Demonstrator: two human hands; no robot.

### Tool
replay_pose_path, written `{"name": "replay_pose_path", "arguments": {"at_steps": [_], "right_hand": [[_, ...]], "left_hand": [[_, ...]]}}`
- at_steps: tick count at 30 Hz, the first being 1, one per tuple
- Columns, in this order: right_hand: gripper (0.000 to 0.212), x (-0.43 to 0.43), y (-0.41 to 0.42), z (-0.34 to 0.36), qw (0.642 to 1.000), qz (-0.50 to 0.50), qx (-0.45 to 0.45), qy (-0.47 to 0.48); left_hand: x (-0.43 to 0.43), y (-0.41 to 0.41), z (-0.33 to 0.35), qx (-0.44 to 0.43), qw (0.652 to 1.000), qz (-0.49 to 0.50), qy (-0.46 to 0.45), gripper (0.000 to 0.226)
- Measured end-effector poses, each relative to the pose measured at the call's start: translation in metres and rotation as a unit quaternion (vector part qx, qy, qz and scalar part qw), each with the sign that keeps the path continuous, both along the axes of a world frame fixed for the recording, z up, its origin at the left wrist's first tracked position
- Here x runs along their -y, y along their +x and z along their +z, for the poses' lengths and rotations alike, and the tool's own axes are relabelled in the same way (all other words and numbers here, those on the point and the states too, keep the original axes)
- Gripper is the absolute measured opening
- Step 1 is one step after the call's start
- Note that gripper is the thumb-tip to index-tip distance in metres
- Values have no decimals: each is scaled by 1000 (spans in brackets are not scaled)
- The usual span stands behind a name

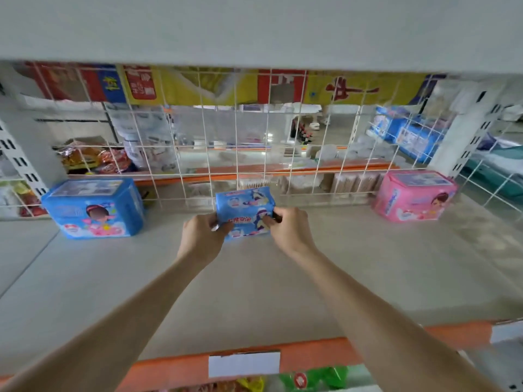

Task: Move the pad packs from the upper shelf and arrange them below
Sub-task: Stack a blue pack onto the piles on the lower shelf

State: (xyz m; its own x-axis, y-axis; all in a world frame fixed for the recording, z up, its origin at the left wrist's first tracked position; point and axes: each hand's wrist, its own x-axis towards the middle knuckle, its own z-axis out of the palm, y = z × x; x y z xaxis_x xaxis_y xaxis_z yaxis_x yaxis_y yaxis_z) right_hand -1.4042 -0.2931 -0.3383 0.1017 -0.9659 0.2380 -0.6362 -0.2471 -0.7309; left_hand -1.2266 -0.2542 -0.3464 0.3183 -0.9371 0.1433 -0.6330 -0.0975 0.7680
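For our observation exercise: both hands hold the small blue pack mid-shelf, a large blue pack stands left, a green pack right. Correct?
One slip: the head view shows a pink pack on the right, not green. The left hand and right hand hold the small blue pack, and the large blue pack stands left.

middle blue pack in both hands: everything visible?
The small blue pack looks like glossy soft plastic wrap with cartoon figures and red lettering. It sits roughly upright, front face toward the camera, near the wire grid. The left hand grips its left end, the right hand its right end. Whether its base touches the shelf is unclear.
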Motion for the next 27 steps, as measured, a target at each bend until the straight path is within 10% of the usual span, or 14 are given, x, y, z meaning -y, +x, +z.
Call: {"name": "replay_pose_path", "arguments": {"at_steps": [11,18,27], "right_hand": [[34,24,14,-7,995,-73,12,70],[49,-18,4,23,988,-69,-131,53],[69,-109,-28,43,977,-4,-213,-24]], "left_hand": [[29,6,11,34,999,21,12,27],[-8,8,15,91,994,26,61,57],[-98,-16,36,243,958,-147,-29,76]]}}
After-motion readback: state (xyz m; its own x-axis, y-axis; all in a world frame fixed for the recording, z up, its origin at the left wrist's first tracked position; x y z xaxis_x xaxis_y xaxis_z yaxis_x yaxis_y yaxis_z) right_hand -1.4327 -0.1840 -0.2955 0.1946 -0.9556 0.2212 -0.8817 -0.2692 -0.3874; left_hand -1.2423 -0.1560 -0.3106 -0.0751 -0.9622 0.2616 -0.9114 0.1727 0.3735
